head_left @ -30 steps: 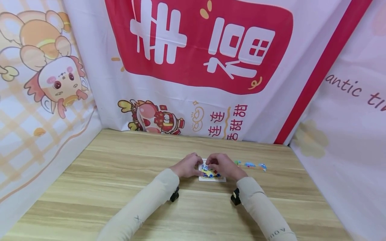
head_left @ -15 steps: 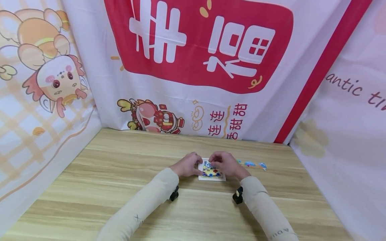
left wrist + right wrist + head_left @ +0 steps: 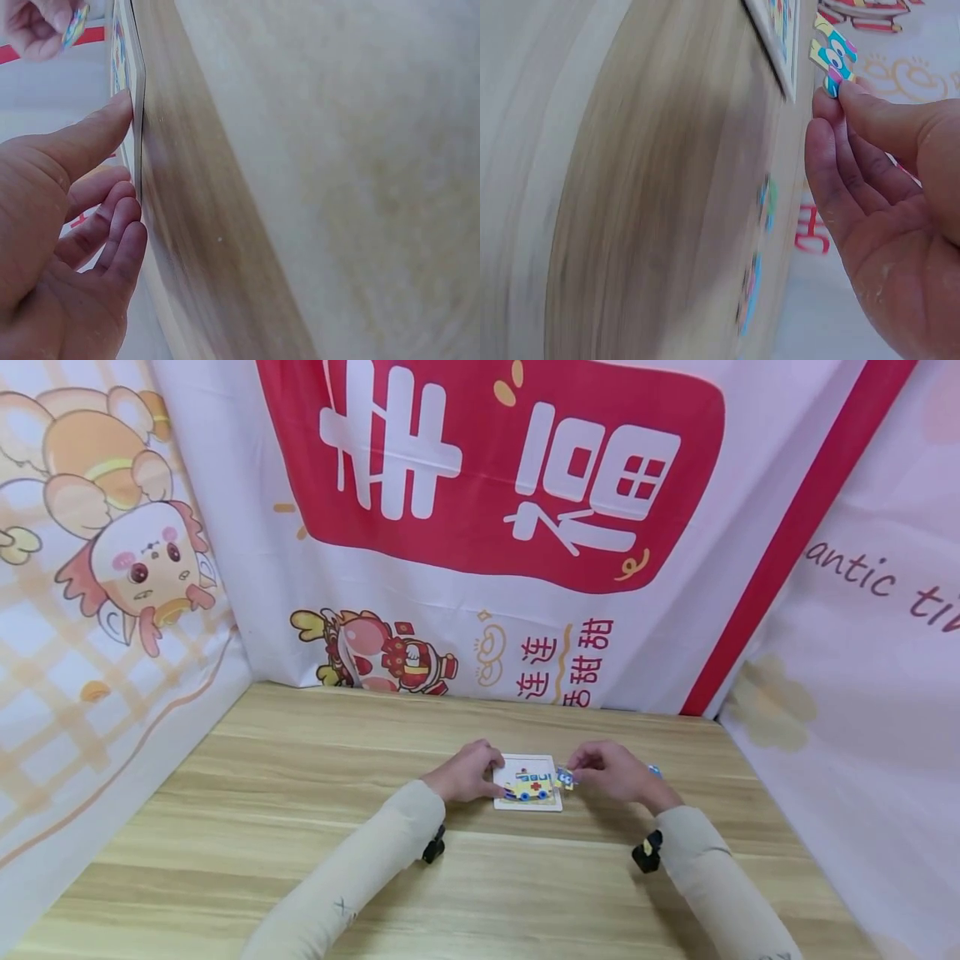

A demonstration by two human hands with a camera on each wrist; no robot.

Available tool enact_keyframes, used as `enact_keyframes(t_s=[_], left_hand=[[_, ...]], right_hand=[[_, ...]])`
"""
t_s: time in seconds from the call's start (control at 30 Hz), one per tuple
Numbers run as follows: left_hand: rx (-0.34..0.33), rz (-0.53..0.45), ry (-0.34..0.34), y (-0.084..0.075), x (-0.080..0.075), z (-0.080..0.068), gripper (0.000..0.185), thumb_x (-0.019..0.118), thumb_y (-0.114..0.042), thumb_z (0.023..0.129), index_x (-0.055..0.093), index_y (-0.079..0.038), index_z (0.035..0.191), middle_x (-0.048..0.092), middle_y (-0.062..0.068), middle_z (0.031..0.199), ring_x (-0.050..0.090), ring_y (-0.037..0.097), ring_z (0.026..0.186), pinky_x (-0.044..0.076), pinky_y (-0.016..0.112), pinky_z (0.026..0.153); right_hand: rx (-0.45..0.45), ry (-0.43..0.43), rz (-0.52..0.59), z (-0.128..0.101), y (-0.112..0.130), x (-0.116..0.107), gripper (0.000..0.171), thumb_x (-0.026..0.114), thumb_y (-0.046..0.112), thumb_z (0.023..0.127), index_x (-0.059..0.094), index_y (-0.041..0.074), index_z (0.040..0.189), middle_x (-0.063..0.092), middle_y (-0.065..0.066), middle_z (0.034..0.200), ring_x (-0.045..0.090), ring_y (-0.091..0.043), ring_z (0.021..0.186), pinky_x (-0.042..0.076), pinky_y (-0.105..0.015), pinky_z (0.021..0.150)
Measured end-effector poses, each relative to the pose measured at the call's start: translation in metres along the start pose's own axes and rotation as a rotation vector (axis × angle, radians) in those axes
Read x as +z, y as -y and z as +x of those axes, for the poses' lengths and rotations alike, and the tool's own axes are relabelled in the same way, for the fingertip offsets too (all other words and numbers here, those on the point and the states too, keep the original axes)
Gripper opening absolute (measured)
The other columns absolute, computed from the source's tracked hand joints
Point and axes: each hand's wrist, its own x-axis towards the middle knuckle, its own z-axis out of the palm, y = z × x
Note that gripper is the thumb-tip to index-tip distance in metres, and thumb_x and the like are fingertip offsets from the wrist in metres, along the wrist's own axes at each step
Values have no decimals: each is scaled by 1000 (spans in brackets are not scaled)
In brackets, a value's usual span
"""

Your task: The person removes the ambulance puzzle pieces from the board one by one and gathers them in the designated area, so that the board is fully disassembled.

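Observation:
A square white puzzle board (image 3: 528, 762) with a yellow ambulance picture (image 3: 528, 787) lies flat on the table. My left hand (image 3: 468, 772) holds the board's left side, its thumb (image 3: 105, 124) on the near corner and its fingertips along the edge in the left wrist view. Just off the board's right edge, my right hand (image 3: 613, 770) pinches a blue and yellow puzzle piece (image 3: 834, 56) with cartoon eyes between thumb and fingertips. The piece is raised above the table and tilted. The board's upper part shows plain white in the head view.
Loose colourful puzzle pieces (image 3: 751, 292) lie on the wooden table (image 3: 360, 860) to the board's right; my right hand mostly hides them in the head view. A printed cloth (image 3: 465, 635) hangs behind the table, with more cloth on both sides.
My right hand has moved from over the board to its right, carrying the eyed piece off the board. The upper board now shows white. My left hand stays in place.

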Motion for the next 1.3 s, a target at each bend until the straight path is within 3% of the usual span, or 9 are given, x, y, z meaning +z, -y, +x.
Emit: enact_keyframes(t_s=[0.33, 0.63, 0.9, 1.17, 1.3], left_hand=[[6, -5, -2, 0, 0, -2, 51, 76, -31, 83, 61, -5, 124, 57, 7, 115, 52, 15, 100, 47, 31, 94], [2, -9, 3, 0, 2, -3, 52, 76, -31, 83, 60, -5, 125, 56, 6, 115, 52, 16, 102, 46, 31, 95], [-5, -8, 0, 0, 0, -3, 51, 76, -32, 83, 60, -6, 125, 56, 6, 116, 51, 14, 102, 46, 32, 97], [-2, -5, 5, 2, 0, -1, 52, 75, -33, 84, 60, -6, 126, 56, 6, 117, 51, 14, 102, 46, 32, 97], [-5, -14, 18, 0, -2, -1, 52, 76, -33, 84, 60, -5, 125, 56, 7, 116, 51, 14, 101, 46, 32, 95]], right_hand=[[57, 30, -67, -20, -29, -21, 8, 66, 10, 90, 67, 17, 95, 66, 1, 93, 58, -16, 89, 50, -29, 82], [65, 28, -99, -25, -47, -19, 8, 65, 10, 91, 69, 16, 95, 67, 2, 91, 57, -14, 88, 48, -26, 79], [10, -19, -125, -23, -48, -15, 8, 65, 8, 90, 70, 12, 94, 68, 0, 89, 57, -10, 84, 47, -22, 75], [108, -31, -171, -20, -41, -11, 7, 65, 12, 92, 70, 17, 94, 67, 3, 90, 56, -12, 86, 47, -27, 78], [114, -33, -181, -18, -33, -11, 5, 67, 18, 91, 69, 19, 95, 66, 4, 89, 57, -12, 84, 48, -26, 75]])
